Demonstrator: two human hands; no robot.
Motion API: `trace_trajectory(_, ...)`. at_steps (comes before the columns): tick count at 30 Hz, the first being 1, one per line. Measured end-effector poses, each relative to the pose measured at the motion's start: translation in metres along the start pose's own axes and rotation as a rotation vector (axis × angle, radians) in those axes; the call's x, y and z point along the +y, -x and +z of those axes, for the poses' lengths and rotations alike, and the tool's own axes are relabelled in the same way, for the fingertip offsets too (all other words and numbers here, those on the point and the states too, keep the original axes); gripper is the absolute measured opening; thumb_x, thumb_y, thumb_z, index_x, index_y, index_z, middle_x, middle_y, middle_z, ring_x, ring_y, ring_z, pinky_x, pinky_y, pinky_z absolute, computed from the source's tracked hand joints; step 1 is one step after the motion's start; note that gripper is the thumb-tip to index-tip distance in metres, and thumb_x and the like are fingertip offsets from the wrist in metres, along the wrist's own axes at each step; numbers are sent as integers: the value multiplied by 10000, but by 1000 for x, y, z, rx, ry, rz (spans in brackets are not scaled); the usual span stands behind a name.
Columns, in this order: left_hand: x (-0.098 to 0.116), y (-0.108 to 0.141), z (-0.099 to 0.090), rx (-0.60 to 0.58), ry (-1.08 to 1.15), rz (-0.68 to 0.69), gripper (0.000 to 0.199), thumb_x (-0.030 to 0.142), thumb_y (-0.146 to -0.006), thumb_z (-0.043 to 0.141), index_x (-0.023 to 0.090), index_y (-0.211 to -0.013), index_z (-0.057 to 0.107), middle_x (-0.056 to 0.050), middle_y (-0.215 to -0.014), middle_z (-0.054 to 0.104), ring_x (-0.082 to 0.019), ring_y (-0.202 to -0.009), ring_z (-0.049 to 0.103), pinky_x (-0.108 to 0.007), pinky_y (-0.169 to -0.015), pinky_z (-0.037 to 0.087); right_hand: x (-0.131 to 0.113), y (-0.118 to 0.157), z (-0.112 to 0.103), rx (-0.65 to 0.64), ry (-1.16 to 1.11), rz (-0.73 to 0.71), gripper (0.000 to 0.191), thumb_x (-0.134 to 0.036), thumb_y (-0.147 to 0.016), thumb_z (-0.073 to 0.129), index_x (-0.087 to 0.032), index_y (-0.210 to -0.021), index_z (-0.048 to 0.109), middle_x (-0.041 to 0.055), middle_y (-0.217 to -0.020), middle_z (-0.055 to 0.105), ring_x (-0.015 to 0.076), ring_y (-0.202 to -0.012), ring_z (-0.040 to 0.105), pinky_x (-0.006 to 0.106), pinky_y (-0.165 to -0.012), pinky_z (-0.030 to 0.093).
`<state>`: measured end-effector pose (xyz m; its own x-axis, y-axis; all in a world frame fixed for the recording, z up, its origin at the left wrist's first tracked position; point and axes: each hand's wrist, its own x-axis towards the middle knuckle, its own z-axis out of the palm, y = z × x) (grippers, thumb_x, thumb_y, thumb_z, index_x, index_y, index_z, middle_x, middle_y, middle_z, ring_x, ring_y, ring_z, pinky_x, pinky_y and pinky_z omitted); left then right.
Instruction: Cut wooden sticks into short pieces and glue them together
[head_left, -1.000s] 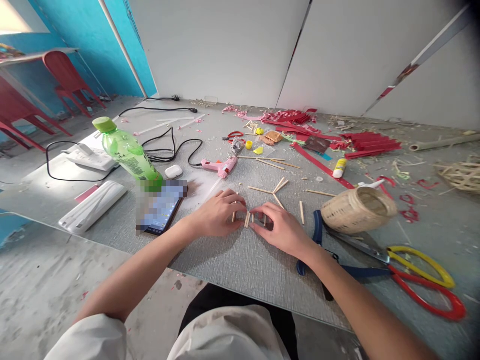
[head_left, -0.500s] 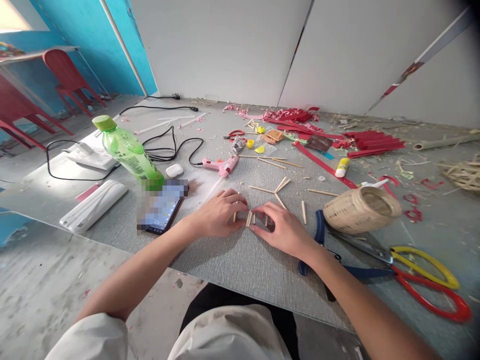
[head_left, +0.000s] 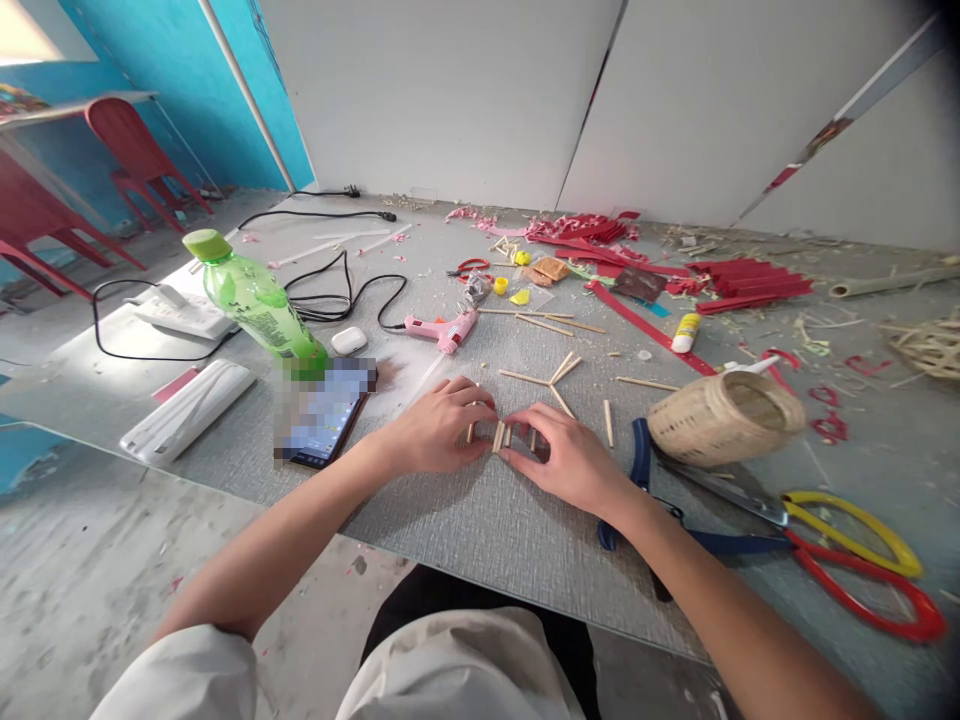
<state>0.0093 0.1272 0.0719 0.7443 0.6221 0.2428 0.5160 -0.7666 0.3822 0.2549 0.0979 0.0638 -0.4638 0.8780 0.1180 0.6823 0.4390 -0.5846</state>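
holding short sticks (head_left: 498, 437) between both hands (head_left: 442, 428) (head_left: 566, 458), which curl narrowly, on the grey table (head_left: 457, 515).

L hand (head_left: 439, 428) & R hand (head_left: 568, 457) are facing each other over grey tbl (head_left: 450, 520), fingertips bracketing short sticks (head_left: 498, 437); exact contact isn't showing clearly. Pink glue gun (head_left: 447, 333) is lying beyond L hand, phone (head_left: 330, 415) to that hand's L. Scissors (head_left: 784, 513) are lying R of R hand, nr woven-look tan pot (head_left: 686, 428). Red strips (head_left: 750, 284) are lying farther back.
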Motion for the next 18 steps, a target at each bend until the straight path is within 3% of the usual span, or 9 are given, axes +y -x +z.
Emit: trace_trajectory(18,0,0,-1,-7,5,-5,299,213,-895,701,219,-1194,703,-100,-1297,705,-297,-1183,615,-458,-1013,498,1,0,0,15,-6,-14,292,-360,-932,752,-246,-1187,667,60,-1078,714,201,-826,667,367,-757,542)
